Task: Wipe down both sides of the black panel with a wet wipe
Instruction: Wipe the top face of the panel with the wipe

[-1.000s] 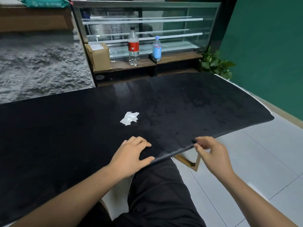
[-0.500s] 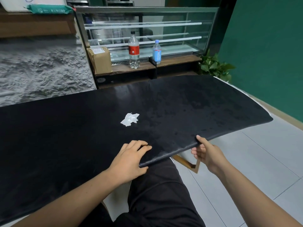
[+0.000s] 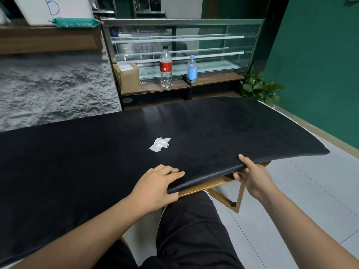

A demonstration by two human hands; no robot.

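Right hand [image 3: 252,176] grips black panel [image 3: 97,162] edge; left hand [image 3: 155,186] flat on top

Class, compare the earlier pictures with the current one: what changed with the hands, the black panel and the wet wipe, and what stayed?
The right hand shifted from fingertips at the near edge of the black panel to gripping it, thumb on top, fingers beneath, and lifted that edge off the wooden table frame. The left hand stays resting on the panel; the wet wipe has not moved.
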